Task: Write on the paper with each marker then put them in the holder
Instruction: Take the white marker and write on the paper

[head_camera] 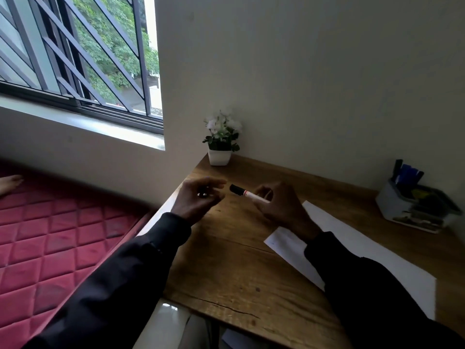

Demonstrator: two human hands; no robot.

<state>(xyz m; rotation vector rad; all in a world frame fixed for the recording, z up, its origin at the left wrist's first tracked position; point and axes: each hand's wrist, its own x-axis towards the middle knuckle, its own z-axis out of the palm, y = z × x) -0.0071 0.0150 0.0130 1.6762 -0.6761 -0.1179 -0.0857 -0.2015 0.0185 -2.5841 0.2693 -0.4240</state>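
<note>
Gripping a marker above the counter, right hand fingers clamp its barrel; left hand fingers curl around a small dark cap.

One head-worn wide-angle view looks forward and down from the near edge of the desk, close above it. It faces the far-left corner where the wall meets the window, taking in both sleeves, the desk's left edge and far-right corner.

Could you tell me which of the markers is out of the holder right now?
The white marker in the right hand; the others stand in the holder.
</note>
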